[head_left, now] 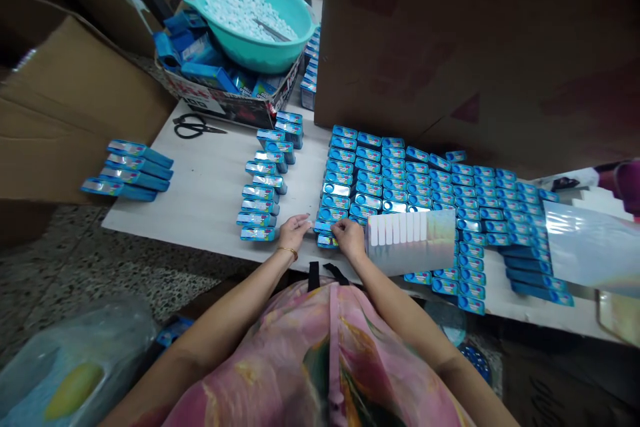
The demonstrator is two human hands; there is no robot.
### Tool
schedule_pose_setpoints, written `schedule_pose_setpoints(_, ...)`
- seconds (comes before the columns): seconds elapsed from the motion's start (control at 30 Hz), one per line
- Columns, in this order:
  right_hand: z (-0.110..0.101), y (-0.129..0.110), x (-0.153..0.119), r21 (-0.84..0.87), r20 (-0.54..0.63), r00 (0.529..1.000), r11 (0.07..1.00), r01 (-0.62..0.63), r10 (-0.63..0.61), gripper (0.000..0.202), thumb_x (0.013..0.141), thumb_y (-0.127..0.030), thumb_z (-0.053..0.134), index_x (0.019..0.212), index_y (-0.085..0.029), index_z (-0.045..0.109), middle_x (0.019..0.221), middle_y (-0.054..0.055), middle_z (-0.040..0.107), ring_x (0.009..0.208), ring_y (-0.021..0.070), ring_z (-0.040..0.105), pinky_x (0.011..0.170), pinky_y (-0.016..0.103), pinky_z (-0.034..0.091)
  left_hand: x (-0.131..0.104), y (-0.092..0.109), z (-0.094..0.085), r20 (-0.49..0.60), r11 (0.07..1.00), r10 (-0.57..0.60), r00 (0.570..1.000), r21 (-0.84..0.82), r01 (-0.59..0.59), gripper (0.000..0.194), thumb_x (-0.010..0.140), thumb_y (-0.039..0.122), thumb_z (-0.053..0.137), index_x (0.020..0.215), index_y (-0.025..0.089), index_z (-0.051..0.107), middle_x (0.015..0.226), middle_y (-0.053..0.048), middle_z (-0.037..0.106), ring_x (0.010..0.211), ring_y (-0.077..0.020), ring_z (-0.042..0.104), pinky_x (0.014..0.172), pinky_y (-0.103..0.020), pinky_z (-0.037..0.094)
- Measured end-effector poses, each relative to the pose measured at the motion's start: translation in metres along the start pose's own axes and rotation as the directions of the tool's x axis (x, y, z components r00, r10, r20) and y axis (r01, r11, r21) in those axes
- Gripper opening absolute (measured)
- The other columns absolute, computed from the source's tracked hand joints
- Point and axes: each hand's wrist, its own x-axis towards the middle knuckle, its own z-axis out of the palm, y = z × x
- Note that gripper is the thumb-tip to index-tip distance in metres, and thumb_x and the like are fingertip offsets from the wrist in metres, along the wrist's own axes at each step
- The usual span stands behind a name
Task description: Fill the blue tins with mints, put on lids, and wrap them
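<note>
Rows of small blue boxes [395, 173] stand close together on the white table [200, 197]. My left hand [294, 232], with a bangle at the wrist, is at the near left corner of these rows, its fingertips pinched together; what they hold is too small to name. Just right of it, my right hand [349, 237] has its fingers bent over the near end of a blue box [327, 240]. A shiny sheet with white strips [410, 233] lies over some boxes beside my right hand. A separate column of blue boxes [259, 205] stands left of my hands.
Black scissors [190, 127] lie at the back left, near a carton [225, 107] of blue packs under a turquoise basin [250, 47] of white pieces. More boxes [133, 170] sit at the left edge. Another shiny sheet [590, 243] lies right. A large cardboard carton [450, 47] stands behind.
</note>
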Motion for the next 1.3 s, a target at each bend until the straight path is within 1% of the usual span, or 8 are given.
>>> schedule_pose_setpoints(0.23,-0.012,0.001,-0.017,-0.461,0.102,0.962,0.845,0.271,-0.253,0.028,0.086,-0.024,0.036,0.109,-0.025,0.052,0.091,0.008,0.06,0.076,0.0175,0.055,0.061,0.026,0.036,0.011,-0.016,-0.001,-0.06,0.98,0.061,0.996,0.193,-0.049,0.039,0.06,0.031,0.063,0.093,0.012,0.06,0.073,-0.004,0.062,0.062,-0.0127,0.056,0.061,-0.026,0.044)
schedule_pose_setpoints(0.4,-0.024,0.002,-0.026,-0.523,0.26,0.9,0.732,0.436,-0.35,0.041,0.082,-0.017,0.038,0.121,-0.027,0.044,0.087,0.008,0.059,0.074,0.0194,0.053,0.065,0.031,0.037,0.013,0.018,0.01,-0.065,0.858,0.334,0.94,0.433,-0.275,0.033,0.073,0.032,0.05,0.1,0.016,0.057,0.092,-0.007,0.06,0.071,-0.015,0.057,0.063,-0.026,0.045)
schedule_pose_setpoints(0.53,-0.069,0.025,-0.029,-0.407,0.065,0.894,0.806,0.43,-0.444,0.038,0.085,-0.023,0.034,0.122,-0.026,0.045,0.09,0.006,0.057,0.077,0.0175,0.052,0.068,0.027,0.039,0.001,0.069,0.072,0.314,0.615,0.548,0.775,0.478,-0.628,0.03,0.079,0.033,0.044,0.104,0.021,0.057,0.105,-0.006,0.058,0.096,-0.0182,0.052,0.084,-0.03,0.039)
schedule_pose_setpoints(0.67,-0.15,0.088,-0.017,-0.386,-0.347,0.868,0.897,0.214,-0.357,0.036,0.087,-0.021,0.03,0.114,-0.021,0.053,0.096,0.008,0.056,0.089,0.0183,0.049,0.076,0.028,0.039,-0.007,0.092,0.158,0.657,0.387,0.424,0.624,0.492,-0.78,0.038,0.072,0.042,0.053,0.103,0.02,0.06,0.101,-0.008,0.061,0.097,-0.024,0.051,0.086,-0.034,0.035)
schedule_pose_setpoints(0.73,-0.184,0.12,-0.001,-0.453,-0.393,0.854,0.88,0.142,-0.34,0.034,0.086,-0.023,0.033,0.114,-0.022,0.053,0.102,0.009,0.055,0.092,0.0203,0.047,0.078,0.031,0.038,-0.005,0.09,0.192,0.737,0.35,0.269,0.62,0.525,-0.776,0.037,0.068,0.042,0.058,0.097,0.019,0.063,0.092,-0.009,0.064,0.089,-0.0248,0.054,0.078,-0.033,0.038)
schedule_pose_setpoints(0.87,-0.206,0.161,0.029,-0.627,-0.147,0.903,0.744,0.23,-0.403,0.032,0.084,-0.022,0.041,0.113,-0.027,0.054,0.108,0.007,0.055,0.092,0.0223,0.046,0.075,0.034,0.036,0.003,0.078,0.225,0.752,0.409,0.097,0.652,0.567,-0.715,0.016,0.071,0.031,0.054,0.074,0.02,0.066,0.074,-0.005,0.065,0.073,-0.0201,0.057,0.063,-0.027,0.038)
schedule_pose_setpoints(1.13,-0.182,0.2,0.031,-0.674,-0.079,0.838,0.648,0.354,-0.541,0.035,0.086,-0.014,0.034,0.117,-0.02,0.05,0.122,0.007,0.049,0.107,0.0197,0.041,0.085,0.033,0.034,0.006,0.069,0.222,0.727,0.438,0.155,0.669,0.556,-0.706,0.018,0.073,0.031,0.05,0.073,0.02,0.065,0.071,-0.003,0.065,0.068,-0.0169,0.057,0.059,-0.025,0.036)
schedule_pose_setpoints(1.3,-0.207,0.18,0.01,-0.617,-0.094,0.839,0.693,0.373,-0.535,0.022,0.085,-0.023,0.04,0.092,-0.019,0.061,0.111,0.008,0.056,0.098,0.0194,0.047,0.081,0.033,0.035,0.008,0.067,0.222,0.709,0.375,0.14,0.691,0.608,-0.7,0.02,0.075,0.031,0.049,0.075,0.02,0.065,0.075,-0.004,0.066,0.072,-0.0181,0.058,0.061,-0.026,0.037)
